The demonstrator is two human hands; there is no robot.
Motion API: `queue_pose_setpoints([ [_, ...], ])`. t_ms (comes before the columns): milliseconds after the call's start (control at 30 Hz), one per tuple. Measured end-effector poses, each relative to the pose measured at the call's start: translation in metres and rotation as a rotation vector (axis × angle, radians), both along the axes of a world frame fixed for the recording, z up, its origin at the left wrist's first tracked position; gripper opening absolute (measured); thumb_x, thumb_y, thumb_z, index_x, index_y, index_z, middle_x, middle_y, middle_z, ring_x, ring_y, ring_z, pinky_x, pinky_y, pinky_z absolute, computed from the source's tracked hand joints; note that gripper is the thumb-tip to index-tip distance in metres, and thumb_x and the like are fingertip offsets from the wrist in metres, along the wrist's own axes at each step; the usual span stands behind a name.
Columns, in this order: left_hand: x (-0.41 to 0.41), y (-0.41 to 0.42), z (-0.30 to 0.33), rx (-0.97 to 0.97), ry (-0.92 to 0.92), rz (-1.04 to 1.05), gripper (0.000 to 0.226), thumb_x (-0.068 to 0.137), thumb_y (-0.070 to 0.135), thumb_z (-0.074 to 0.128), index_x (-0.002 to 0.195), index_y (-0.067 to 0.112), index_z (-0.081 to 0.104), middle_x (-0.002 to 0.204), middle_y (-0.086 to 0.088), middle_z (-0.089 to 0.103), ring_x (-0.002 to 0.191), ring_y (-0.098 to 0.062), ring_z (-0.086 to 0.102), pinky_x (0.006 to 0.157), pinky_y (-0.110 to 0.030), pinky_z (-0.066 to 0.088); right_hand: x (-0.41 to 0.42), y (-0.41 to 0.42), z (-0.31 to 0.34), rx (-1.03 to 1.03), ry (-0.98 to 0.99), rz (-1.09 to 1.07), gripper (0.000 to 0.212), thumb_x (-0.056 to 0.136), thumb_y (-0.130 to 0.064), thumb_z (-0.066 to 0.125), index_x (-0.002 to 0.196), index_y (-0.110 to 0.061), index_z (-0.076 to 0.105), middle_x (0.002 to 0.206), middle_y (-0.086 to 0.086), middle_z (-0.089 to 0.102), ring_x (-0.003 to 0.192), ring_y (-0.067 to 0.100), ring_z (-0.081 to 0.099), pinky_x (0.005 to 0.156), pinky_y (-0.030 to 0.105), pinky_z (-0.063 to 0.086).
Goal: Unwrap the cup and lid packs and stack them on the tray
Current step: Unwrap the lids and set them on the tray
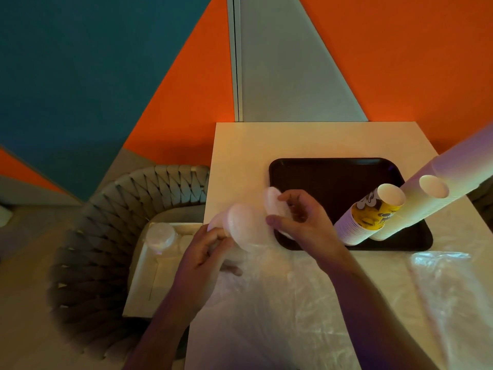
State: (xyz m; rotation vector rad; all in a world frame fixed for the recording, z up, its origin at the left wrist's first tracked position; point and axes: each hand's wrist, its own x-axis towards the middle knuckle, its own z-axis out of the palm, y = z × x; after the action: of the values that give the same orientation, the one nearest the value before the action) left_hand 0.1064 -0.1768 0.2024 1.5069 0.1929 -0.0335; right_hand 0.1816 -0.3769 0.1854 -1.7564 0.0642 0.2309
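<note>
The left grip [205, 252] curls round one lid stack [240, 222]; the right grip [298, 217] pinches another batch of lids [273, 202] at the tray [333, 172] edge. Two cup stacks [373, 214] stand on the tray, loose wrap [266, 303] covering the desk [240, 145].

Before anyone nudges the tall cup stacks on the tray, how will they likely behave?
The cup stacks look top-heavy: tall, narrow, already leaning, so probably tip easily. Being paper cups, likely light and apt to slide on the tray. Tipped, they would probably roll.
</note>
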Motion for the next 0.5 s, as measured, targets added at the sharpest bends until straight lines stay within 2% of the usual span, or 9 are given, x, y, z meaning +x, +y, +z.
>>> queue_pose_setpoints([
  [100, -0.001, 0.003, -0.005, 0.028, 0.028, 0.033, 0.035, 0.097, 0.005, 0.054, 0.076, 0.025, 0.073, 0.103, 0.0, 0.061, 0.086, -0.017, 0.067, 0.06, -0.034, 0.059, 0.018, -0.019, -0.025, -0.251, -0.056, -0.135, 0.051, 0.067, -0.044, 0.088, 0.109, -0.036, 0.059, 0.117, -0.011, 0.062, 0.107, 0.014, 0.06, 0.084, 0.04, 0.056],
  [200, -0.002, 0.005, -0.007, 0.01, 0.062, 0.067, 0.029, 0.097, 0.006, 0.054, 0.079, 0.02, 0.073, 0.106, -0.003, 0.06, 0.081, -0.015, 0.067, 0.06, -0.032, 0.058, 0.035, -0.032, -0.056, -0.461, -0.081, -0.165, 0.055, 0.071, -0.039, 0.089, 0.115, -0.03, 0.058, 0.124, -0.006, 0.057, 0.113, 0.017, 0.053, 0.084, 0.036, 0.05],
  [267, -0.001, 0.006, -0.008, 0.003, 0.076, 0.088, 0.024, 0.097, 0.004, 0.053, 0.084, 0.012, 0.072, 0.108, -0.005, 0.059, 0.08, -0.015, 0.067, 0.059, -0.031, 0.058, 0.043, -0.037, -0.076, -0.549, -0.072, -0.14, 0.056, 0.071, -0.036, 0.09, 0.117, -0.026, 0.059, 0.129, -0.003, 0.056, 0.118, 0.02, 0.05, 0.086, 0.036, 0.048],
  [333, -0.001, 0.008, -0.008, 0.014, 0.092, 0.097, 0.019, 0.097, 0.002, 0.052, 0.089, 0.004, 0.069, 0.112, -0.007, 0.06, 0.083, -0.016, 0.066, 0.058, -0.029, 0.058, 0.047, -0.041, -0.093, -0.628, -0.053, -0.09, 0.057, 0.071, -0.033, 0.09, 0.119, -0.024, 0.06, 0.134, 0.0, 0.054, 0.122, 0.027, 0.048, 0.091, 0.041, 0.051],
  [433, -0.002, 0.009, -0.01, 0.014, 0.118, 0.113, 0.017, 0.097, 0.002, 0.052, 0.092, 0.001, 0.069, 0.113, -0.004, 0.061, 0.084, -0.024, 0.065, 0.056, -0.027, 0.056, 0.05, -0.041, -0.106, -0.698, -0.037, -0.001, 0.06, 0.073, -0.032, 0.088, 0.124, -0.021, 0.058, 0.142, 0.001, 0.049, 0.129, 0.029, 0.041, 0.098, 0.042, 0.047],
  [500, -0.002, 0.009, -0.011, 0.025, 0.134, 0.118, 0.018, 0.097, 0.002, 0.052, 0.092, 0.002, 0.069, 0.109, 0.002, 0.063, 0.085, -0.023, 0.066, 0.056, -0.027, 0.056, 0.052, -0.04, -0.109, -0.728, -0.042, 0.034, 0.061, 0.075, -0.034, 0.087, 0.126, -0.021, 0.057, 0.145, 0.0, 0.046, 0.131, 0.028, 0.037, 0.099, 0.04, 0.042],
])
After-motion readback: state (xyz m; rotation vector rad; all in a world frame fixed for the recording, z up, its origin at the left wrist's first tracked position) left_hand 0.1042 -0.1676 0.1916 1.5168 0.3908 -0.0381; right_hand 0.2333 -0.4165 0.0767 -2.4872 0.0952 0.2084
